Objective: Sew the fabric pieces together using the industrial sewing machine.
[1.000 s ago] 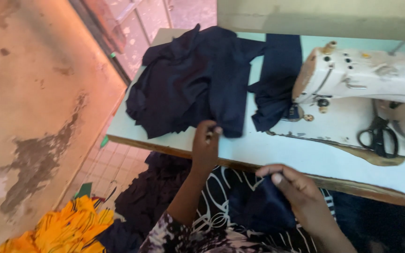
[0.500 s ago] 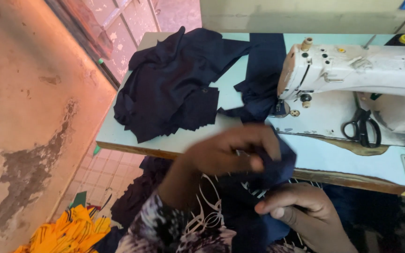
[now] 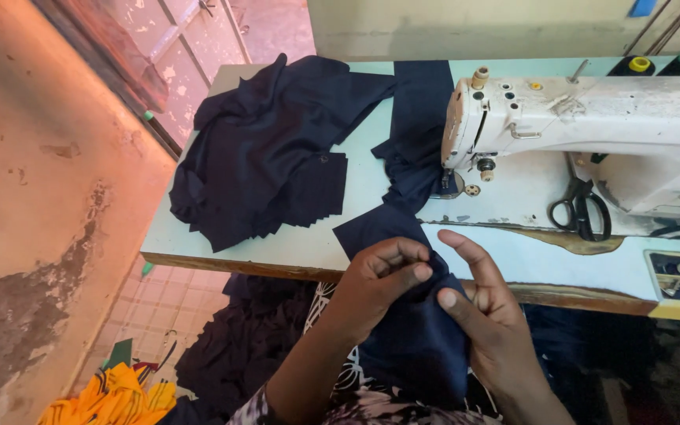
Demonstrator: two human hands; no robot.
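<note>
Pinching a small dark navy fabric piece [image 3: 411, 330] between both hands, left hand [image 3: 383, 275] and right hand [image 3: 485, 315], we hold it at the pale blue table [image 3: 356, 228] edge, near the white sewing machine [image 3: 584, 126] for feeding.

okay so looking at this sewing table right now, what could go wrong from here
The dark fabric piece pinched by the left hand and right hand trails up under the sewing machine head, so a tug might snag it there. The fabric pile overhangs the table edge and could slide off.
</note>
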